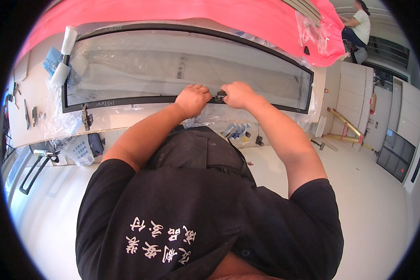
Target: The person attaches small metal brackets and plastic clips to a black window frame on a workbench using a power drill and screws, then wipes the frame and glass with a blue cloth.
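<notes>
A long glass door panel [135, 65] with a black frame lies flat on the worktable, partly on clear plastic film. My left hand [193, 100] is closed over the frame's near edge, around its middle. Just to its right, my right hand [241, 94] pinches a small dark metal hinge [220, 95] against the same edge. The fingertips hide part of the hinge. Another metal hinge [86, 117] juts from the near edge at the frame's left end. White foam corner pieces [69, 41] sit at the panel's left end.
Pink sheeting [172, 11] covers the far side. Hand tools [26, 114] lie on the table's left part. A suitcase-style handle [32, 175] stands below left. Gold-coloured rails [345, 122] lean at right. Another person [359, 25] is at the far right.
</notes>
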Demonstrator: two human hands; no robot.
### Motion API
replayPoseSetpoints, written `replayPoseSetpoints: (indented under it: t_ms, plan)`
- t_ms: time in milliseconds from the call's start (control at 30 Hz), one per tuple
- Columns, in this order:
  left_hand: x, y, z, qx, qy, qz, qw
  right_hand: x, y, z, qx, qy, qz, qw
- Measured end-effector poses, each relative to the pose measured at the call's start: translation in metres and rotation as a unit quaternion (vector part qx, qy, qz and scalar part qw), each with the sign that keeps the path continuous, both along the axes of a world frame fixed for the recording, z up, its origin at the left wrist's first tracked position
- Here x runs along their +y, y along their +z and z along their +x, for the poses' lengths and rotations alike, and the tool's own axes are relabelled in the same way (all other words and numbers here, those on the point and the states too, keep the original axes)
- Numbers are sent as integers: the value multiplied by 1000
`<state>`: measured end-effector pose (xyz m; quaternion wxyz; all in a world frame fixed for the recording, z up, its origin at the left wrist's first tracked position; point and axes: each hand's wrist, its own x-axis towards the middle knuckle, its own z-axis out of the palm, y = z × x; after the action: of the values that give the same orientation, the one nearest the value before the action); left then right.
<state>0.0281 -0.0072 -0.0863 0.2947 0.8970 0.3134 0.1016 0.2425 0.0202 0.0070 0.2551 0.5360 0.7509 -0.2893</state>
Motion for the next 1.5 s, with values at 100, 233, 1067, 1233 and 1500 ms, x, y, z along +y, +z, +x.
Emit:
replayPoseSetpoints:
  t_ms: [100, 233, 1067, 1233, 1500]
  plan:
    - [0, -1, 2, -23, 11, 5, 1000, -3, -2, 4, -9, -25, 1, 1000]
    - [-4, -3, 3, -6, 10, 19, 1000, 2, 2, -7, -46, 56, -32, 997]
    - [-3, -4, 2, -16, 27, 8, 999, 16, 4, 8, -20, -12, -62, 998]
    - [-3, -4, 1, -24, 24, -3, 999, 14, 3, 5, -17, -27, -52, 998]
    - [-3, -1, 1, -23, 28, -12, 999, 22, 4, 1, -28, 22, -74, 997]
